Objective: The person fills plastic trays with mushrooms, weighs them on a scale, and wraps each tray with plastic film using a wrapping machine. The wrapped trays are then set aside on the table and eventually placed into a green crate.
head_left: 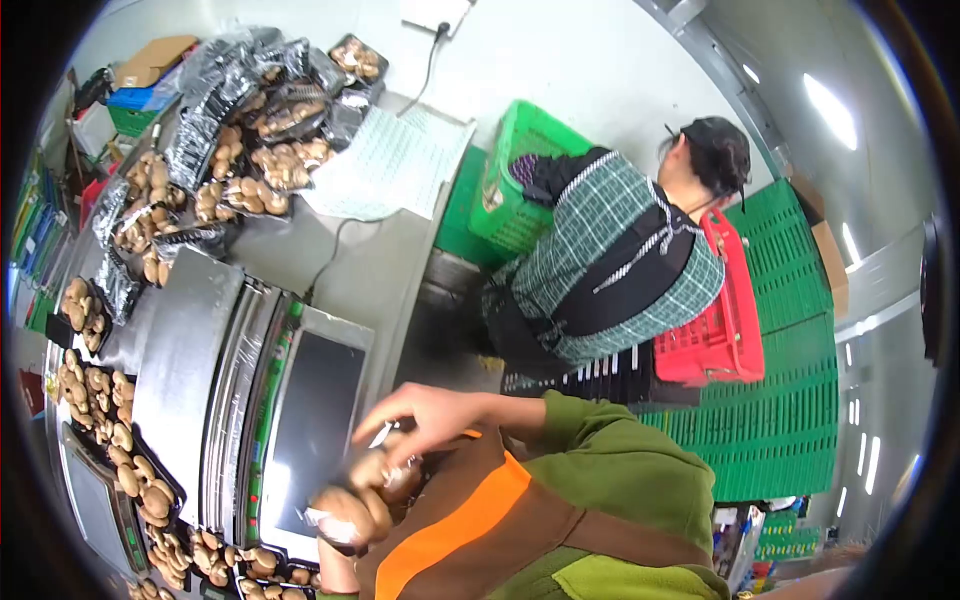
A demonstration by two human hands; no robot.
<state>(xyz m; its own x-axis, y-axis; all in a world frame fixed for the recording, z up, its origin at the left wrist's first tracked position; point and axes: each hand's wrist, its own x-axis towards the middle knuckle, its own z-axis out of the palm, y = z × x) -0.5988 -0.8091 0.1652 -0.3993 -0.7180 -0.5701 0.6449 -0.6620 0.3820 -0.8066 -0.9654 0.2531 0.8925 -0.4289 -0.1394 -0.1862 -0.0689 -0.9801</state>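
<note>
A film-wrapped pack of brown mushrooms [358, 497] is held in front of my brown and orange apron. My left hand [336, 568] grips it from below at the frame's bottom edge. My right hand [425, 415], in a green sleeve, arches over the pack with fingers spread and fingertips touching its top. The pack hangs over the dark glass plate [315, 420] of a steel wrapping machine [190, 350].
Open trays of mushrooms [110, 425] line the machine's left side, and wrapped packs [260, 130] lie piled further along the table beside a printed sheet [390, 160]. A co-worker in a checked top [610, 260] bends over a green crate [520, 180], beside a red crate [720, 330] and stacked green crates [790, 410].
</note>
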